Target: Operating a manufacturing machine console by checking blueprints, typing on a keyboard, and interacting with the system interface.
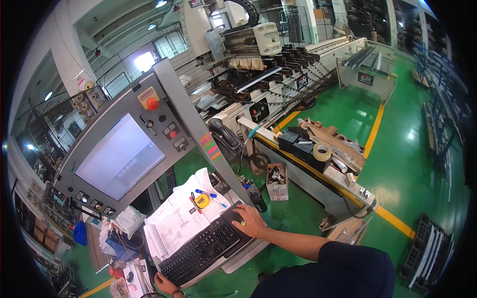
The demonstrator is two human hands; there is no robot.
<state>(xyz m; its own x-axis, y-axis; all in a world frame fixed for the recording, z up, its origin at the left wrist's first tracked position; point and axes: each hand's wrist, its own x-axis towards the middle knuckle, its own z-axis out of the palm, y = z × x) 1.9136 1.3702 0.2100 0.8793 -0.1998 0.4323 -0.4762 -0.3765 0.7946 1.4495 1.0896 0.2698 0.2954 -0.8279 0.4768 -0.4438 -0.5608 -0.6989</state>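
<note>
One long black keyboard (199, 254) lies between left hand (165, 284) and right hand (251, 222)

Dark logo plate (302, 81) on m/c (268, 39); text on sheets (171, 221) prob. too blurred

Free room over keyboard (201, 252); console (123, 155) behind

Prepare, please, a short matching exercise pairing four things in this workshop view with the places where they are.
Things
1. Right hand
2. Tape measure
3. Red mushroom-head push button
4. Roll of adhesive tape

Places
A. Among the items piled on the long beam
B. At the right end of the black keyboard
C. On the yellow plate of the console panel
D. On the paper sheets

Right pairs: 1-B, 2-D, 3-C, 4-A.
</note>
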